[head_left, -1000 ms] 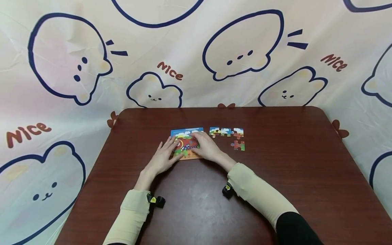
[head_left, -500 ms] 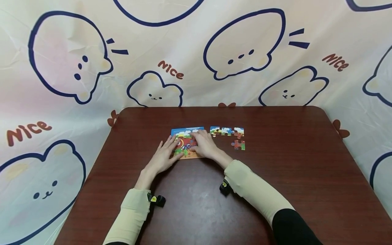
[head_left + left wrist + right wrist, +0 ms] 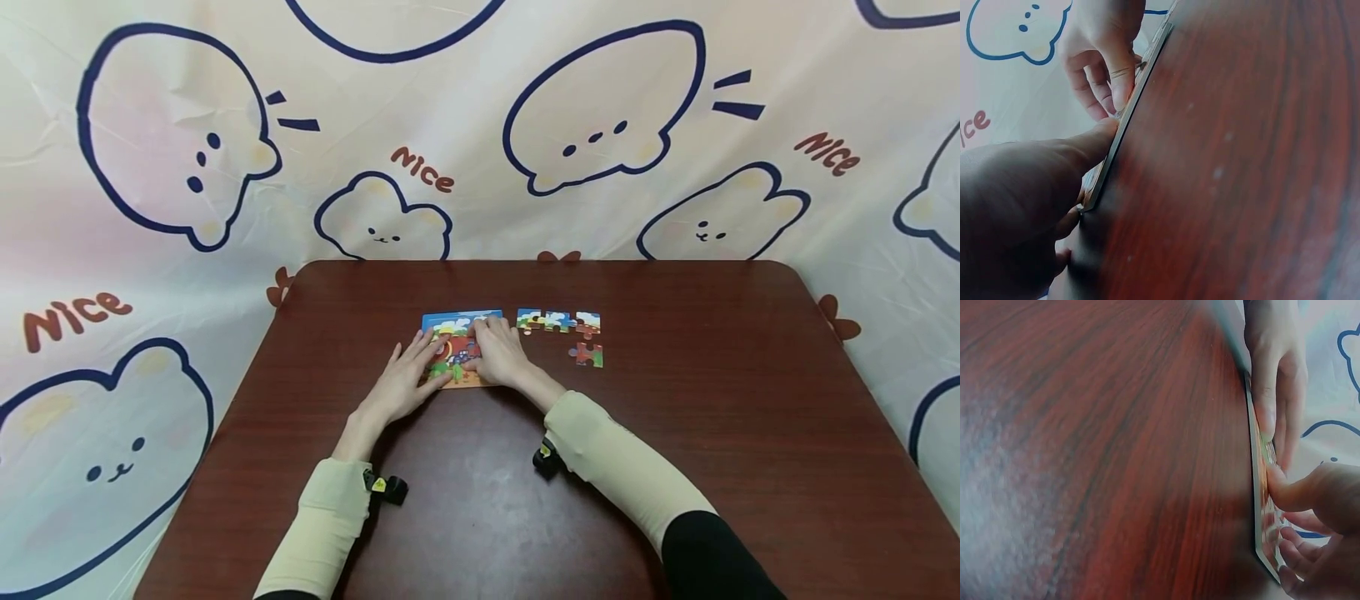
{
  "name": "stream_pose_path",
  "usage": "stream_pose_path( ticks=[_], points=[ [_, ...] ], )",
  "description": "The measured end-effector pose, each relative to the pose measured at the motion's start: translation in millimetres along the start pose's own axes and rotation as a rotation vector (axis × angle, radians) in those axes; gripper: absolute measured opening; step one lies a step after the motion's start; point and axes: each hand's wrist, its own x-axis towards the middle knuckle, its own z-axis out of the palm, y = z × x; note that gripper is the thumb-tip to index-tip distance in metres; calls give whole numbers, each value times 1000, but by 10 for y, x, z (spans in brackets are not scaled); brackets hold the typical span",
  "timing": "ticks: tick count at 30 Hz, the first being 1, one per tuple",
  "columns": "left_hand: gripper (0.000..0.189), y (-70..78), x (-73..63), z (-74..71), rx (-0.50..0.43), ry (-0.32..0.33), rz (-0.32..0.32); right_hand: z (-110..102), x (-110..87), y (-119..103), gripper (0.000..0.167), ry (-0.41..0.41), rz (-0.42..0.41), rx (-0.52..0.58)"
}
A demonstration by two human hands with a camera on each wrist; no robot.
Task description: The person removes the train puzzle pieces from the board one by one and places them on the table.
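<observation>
A colourful jigsaw puzzle [image 3: 457, 377] in a flat board lies at the far middle of the table, showing blue sky, a red vehicle and orange ground. My left hand [image 3: 401, 383] rests over its left side with the fingers spread and the thumb at the near edge. My right hand [image 3: 501, 354] is bent over its right side, thumb and fingertips around a puzzle piece that the hand mostly hides. In the right wrist view, the right thumb [image 3: 1297, 490] presses on the board's face. Both wrist views show the board [image 3: 1124, 125] edge-on and thin.
Several loose puzzle pieces [image 3: 557, 322] lie right of the board, in a row along the top with one more piece [image 3: 587, 355] below. The dark red-brown table [image 3: 720, 400] meets a cartoon-printed cloth [image 3: 480, 167] behind. Each wrist carries a small black camera [image 3: 390, 490].
My right hand and forearm have shifted slightly left over the puzzle. My left hand stays in place on the board, and the loose pieces have not moved.
</observation>
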Motion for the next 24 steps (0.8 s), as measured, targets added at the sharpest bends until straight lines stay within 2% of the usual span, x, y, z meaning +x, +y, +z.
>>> stream_pose_path(
  ticks=[6,14,21,24],
  points=[
    [66,11,1,-4,13,-5,-2,-4,-1,-9,48,2,15,31],
    [69,13,5,-3,23,-12,0,-10,7,-24,48,-21,46,64],
    [67,15,-1,-2,33,-17,-1,-3,15,-38,70,5,54,116],
    [67,15,-5,-6,32,-18,0,-13,18,-30,68,16,43,156]
  ],
)
